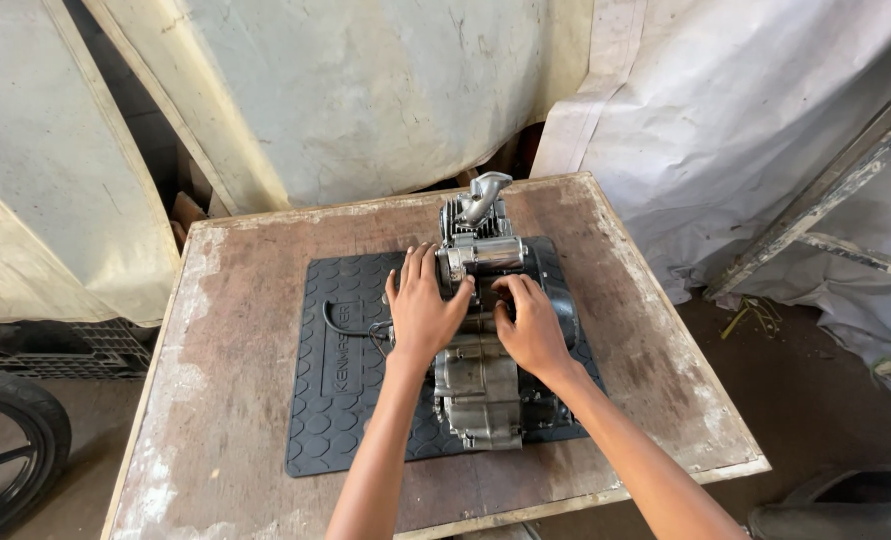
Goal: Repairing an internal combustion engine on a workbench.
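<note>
Engine (480,385) lies on our rubber mat (340,390), so it cannot slide; our left hand (422,312) rests flat on it, right hand (531,325) curls over it.

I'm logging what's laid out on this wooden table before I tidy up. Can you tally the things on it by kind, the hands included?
Engine, metal, lying on the mat: 1
Rubber mat, black: 1
Hands on the engine, left hand and right hand: 2
Total: 4
All of it is on the wooden table.
</note>
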